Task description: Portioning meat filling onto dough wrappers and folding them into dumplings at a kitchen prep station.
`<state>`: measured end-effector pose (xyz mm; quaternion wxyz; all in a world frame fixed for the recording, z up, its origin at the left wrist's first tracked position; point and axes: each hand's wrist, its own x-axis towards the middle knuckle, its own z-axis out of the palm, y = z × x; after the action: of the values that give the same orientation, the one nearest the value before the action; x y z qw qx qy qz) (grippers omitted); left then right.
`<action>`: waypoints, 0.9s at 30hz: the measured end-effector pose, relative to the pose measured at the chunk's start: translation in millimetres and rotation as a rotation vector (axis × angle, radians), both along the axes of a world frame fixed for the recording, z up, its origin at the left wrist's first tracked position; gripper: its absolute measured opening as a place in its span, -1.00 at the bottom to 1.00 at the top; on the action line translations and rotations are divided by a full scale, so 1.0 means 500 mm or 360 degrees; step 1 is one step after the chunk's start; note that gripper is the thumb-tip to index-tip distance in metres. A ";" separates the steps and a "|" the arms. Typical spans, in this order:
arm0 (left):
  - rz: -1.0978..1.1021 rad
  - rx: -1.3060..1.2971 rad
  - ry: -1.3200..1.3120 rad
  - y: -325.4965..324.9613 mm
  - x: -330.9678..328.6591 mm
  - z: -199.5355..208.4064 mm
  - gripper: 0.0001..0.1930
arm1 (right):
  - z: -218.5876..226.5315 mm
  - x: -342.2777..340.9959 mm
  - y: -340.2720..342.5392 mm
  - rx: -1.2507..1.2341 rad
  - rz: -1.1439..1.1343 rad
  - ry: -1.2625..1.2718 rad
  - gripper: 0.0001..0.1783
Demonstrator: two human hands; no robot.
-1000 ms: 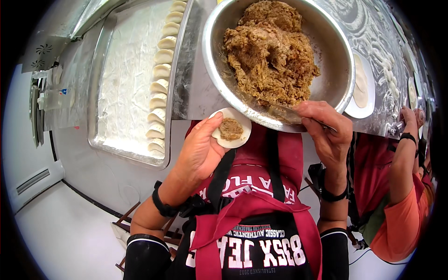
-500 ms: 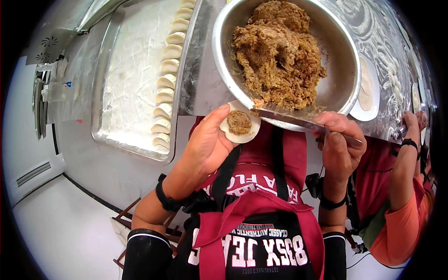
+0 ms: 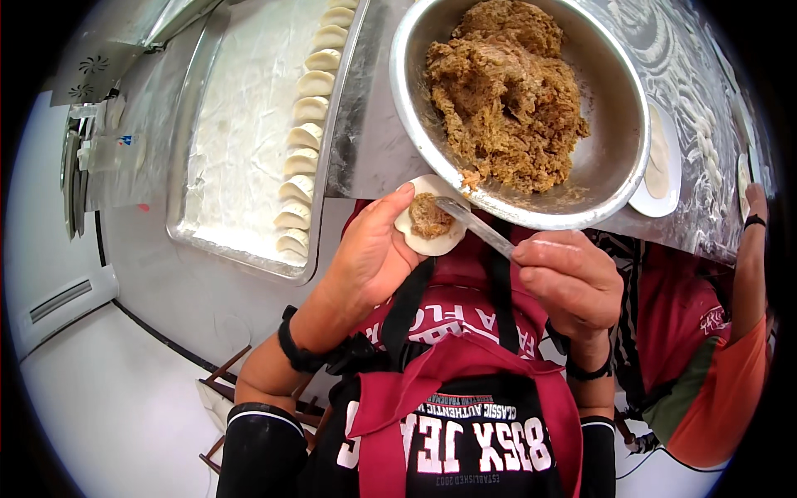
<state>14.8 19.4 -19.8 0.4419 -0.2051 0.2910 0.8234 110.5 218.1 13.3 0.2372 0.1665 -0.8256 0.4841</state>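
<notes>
A round white dumpling wrapper (image 3: 436,246) rests on the fingers of my left hand (image 3: 361,259), the thumb at its left edge. Brown minced filling (image 3: 427,217) sits in the middle of the wrapper. My right hand (image 3: 573,282) grips a flat metal spatula (image 3: 490,233), its tip touching the filling. Just beyond both hands stands a large steel bowl (image 3: 404,75), holding a big mound of the same brown mince (image 3: 515,112).
At left, a metal tray (image 3: 241,133) carries a column of folded dumplings (image 3: 311,109) along its right side. Right of the bowl is a white plate (image 3: 669,192) with wrappers (image 3: 657,162) on a floury table (image 3: 656,50). A co-worker's arm (image 3: 750,266) reaches in at far right.
My right hand has brought the spatula from the bowl's near rim down and left onto the filling in the wrapper. The co-worker's arm has shifted right.
</notes>
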 end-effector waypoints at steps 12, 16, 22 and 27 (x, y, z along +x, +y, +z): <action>0.0013 -0.0070 0.0068 0.007 -0.005 0.001 -0.66 | -0.037 -0.003 0.033 -0.0423 -0.0351 -0.0219 -0.79; -0.0016 -0.0033 0.0067 0.011 -0.003 0.008 -0.67 | -0.034 0.013 0.022 -0.0575 -0.0366 -0.0259 -0.81; -0.0060 0.0027 0.0097 0.009 -0.002 0.005 -0.61 | -0.019 0.031 0.005 -0.0606 -0.0340 -0.0164 -0.89; -0.0052 0.0015 0.0082 0.012 -0.001 0.008 -0.66 | -0.017 0.024 0.003 -0.0394 -0.0197 -0.0077 -0.89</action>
<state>14.3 25.3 -15.6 0.4485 -0.1769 0.3017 0.8225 122.3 219.4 5.0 0.2654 0.0730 -0.7738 0.5705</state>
